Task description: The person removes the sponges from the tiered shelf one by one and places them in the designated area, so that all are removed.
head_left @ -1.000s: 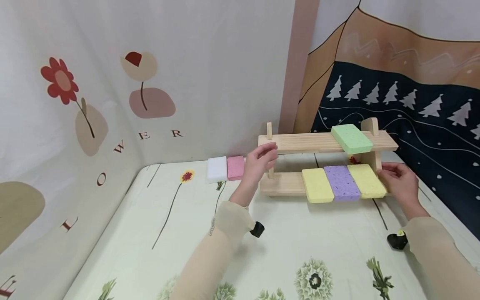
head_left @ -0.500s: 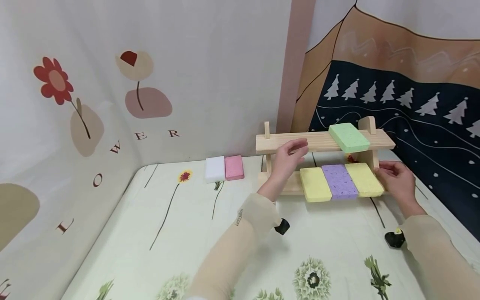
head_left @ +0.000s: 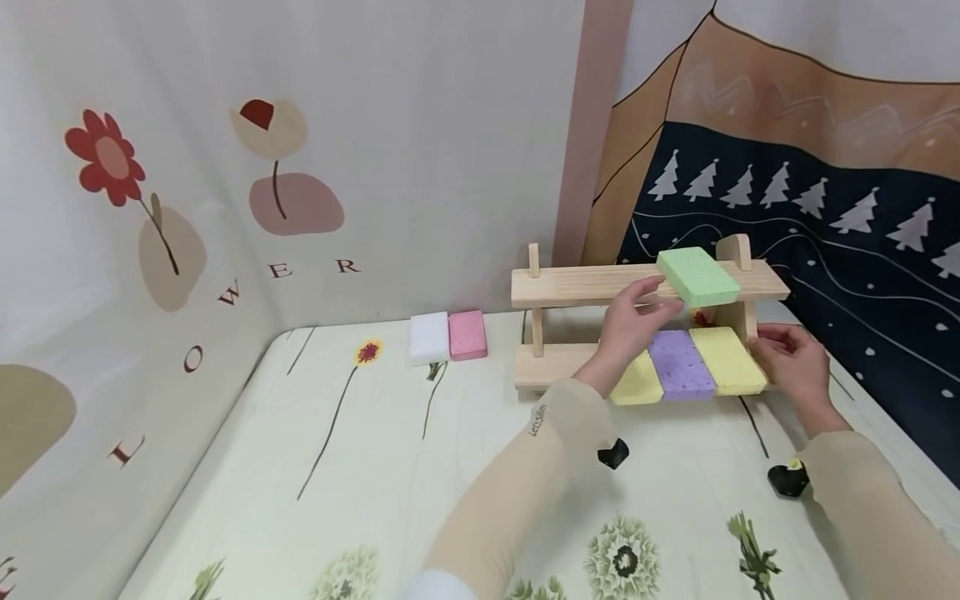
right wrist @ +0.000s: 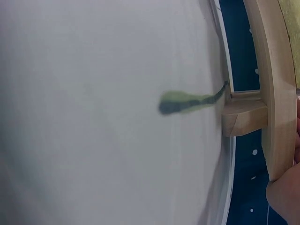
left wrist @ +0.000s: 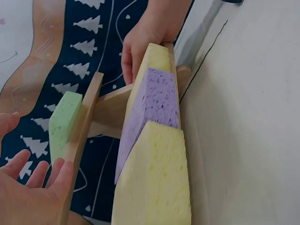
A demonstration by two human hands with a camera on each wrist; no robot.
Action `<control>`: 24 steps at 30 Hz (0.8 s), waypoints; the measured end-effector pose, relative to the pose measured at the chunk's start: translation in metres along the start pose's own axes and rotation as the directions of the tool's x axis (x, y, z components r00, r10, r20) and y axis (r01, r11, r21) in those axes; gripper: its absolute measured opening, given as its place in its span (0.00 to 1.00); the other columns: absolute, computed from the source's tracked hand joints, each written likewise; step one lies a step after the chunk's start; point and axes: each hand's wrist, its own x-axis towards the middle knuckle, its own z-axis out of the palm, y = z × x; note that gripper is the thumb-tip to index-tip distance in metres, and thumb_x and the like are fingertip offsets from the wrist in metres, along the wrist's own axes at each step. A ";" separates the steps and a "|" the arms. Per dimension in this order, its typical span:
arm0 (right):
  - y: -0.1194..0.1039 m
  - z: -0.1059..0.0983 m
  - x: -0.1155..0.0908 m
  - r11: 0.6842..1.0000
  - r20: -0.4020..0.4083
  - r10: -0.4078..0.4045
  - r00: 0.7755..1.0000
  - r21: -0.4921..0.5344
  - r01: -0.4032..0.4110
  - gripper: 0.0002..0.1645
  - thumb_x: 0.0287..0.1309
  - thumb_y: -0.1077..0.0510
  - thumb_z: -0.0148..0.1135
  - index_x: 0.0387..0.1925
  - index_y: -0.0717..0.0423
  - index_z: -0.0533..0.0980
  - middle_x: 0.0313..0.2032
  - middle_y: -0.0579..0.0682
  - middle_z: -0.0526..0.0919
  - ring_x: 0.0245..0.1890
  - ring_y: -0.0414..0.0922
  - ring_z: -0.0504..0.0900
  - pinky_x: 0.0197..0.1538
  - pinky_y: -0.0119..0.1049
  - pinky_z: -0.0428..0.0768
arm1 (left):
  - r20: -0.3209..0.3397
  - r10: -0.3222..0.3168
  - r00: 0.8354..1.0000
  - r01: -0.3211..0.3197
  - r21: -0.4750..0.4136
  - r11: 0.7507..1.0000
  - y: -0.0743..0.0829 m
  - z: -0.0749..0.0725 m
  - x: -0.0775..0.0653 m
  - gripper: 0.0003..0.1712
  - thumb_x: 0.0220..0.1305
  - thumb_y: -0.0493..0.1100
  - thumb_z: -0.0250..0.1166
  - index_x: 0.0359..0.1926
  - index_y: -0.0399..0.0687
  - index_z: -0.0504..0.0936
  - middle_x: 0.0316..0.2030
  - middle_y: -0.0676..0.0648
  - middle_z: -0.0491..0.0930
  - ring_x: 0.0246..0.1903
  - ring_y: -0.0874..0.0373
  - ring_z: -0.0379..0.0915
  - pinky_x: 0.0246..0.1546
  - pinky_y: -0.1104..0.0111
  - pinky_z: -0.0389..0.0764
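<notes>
Near the green sponge (head_left: 699, 278), the left hand (head_left: 628, 329) hovers, grip released; the right hand (head_left: 797, 367) grasps the wooden shelf (head_left: 573, 285).

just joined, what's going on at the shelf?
A person is working at a two-tier wooden shelf. Their left hand is open beside the green sponge on the upper tier; contact is unclear. Their right hand holds the shelf's right end. Below, a purple sponge sits between two yellow sponges. A white block and a pink block lie left of the shelf.
</notes>
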 end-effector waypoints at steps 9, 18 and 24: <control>0.002 0.001 0.002 1.000 -0.002 -0.012 1.000 0.021 0.012 0.08 0.65 0.49 0.64 0.39 0.30 0.73 0.31 0.20 0.71 0.33 0.18 0.72 0.35 0.08 0.72 | 0.097 0.100 0.990 -0.107 0.062 0.992 -0.005 0.016 0.007 0.30 0.65 0.46 0.69 0.68 0.63 0.73 0.70 0.50 0.66 0.60 0.55 0.77 0.52 0.78 0.81; 0.003 0.002 0.000 0.999 -0.011 -0.031 0.999 0.033 0.032 0.08 0.64 0.49 0.64 0.37 0.29 0.73 0.31 0.20 0.71 0.32 0.18 0.72 0.35 0.07 0.72 | 0.211 0.079 0.974 -0.092 0.053 0.994 -0.008 0.027 0.010 0.34 0.66 0.46 0.68 0.72 0.61 0.68 0.77 0.48 0.48 0.63 0.55 0.74 0.55 0.79 0.79; 0.002 0.000 0.000 0.998 -0.007 -0.022 1.000 0.065 0.022 0.09 0.63 0.50 0.66 0.38 0.30 0.74 0.30 0.19 0.73 0.32 0.18 0.72 0.34 0.08 0.72 | 0.169 0.023 0.985 -0.036 0.074 0.997 -0.004 0.030 0.008 0.32 0.66 0.47 0.68 0.70 0.59 0.71 0.76 0.51 0.52 0.63 0.58 0.74 0.52 0.78 0.81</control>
